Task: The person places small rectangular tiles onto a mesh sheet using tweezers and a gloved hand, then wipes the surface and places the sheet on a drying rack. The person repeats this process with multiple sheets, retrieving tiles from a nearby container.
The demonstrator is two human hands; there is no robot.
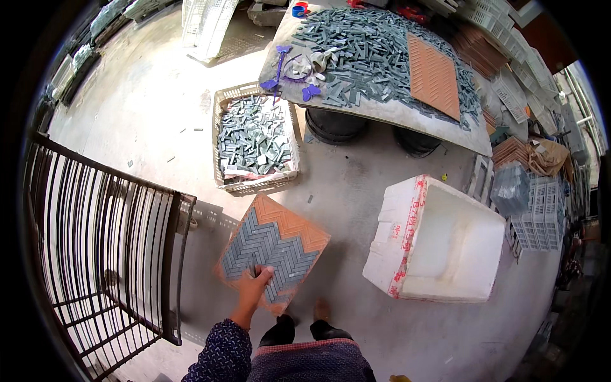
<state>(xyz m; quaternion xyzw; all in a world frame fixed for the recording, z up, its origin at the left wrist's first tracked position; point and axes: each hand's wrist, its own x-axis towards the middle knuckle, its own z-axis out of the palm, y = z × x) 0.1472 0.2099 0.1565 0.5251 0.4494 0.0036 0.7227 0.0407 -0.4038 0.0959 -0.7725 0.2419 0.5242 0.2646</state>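
Left hand: I have my left hand [253,284] over the near-left part of the template board, thumb on the right; I cannot tell whether the fingers pinch a strip or only rest on the tiling.
Right hand: I get no clear sight of it, so the left is the nearer one.
Herringbone template: the orange ridged board [296,223] lies under my left hand and reaches away from it, ahead and to the right. It is turned cornerwise, one corner toward me; neither side looks clearly longer. I cannot tell whether it rests on the floor.
Grey strip tiles: the zigzag field [270,245] fills the board's middle, beneath and just beyond the hand; bare ridges run along its far edge, away from my fingers.
Brown shoe: one shoe [322,310] shows just right of the board's near corner.
Barred metal rack: the dark frame [172,239] stands left of the board.
Foam box: the white tub [385,248] lies right of the board, well apart.
Tile crate: the pale plastic crate [254,186] sits just beyond the board, full of loose strips [254,137].
Worktable: the tabletop [275,67] is farthest, beyond the board and rightward, bearing heaped strips [363,57] and a second orange board [433,76].
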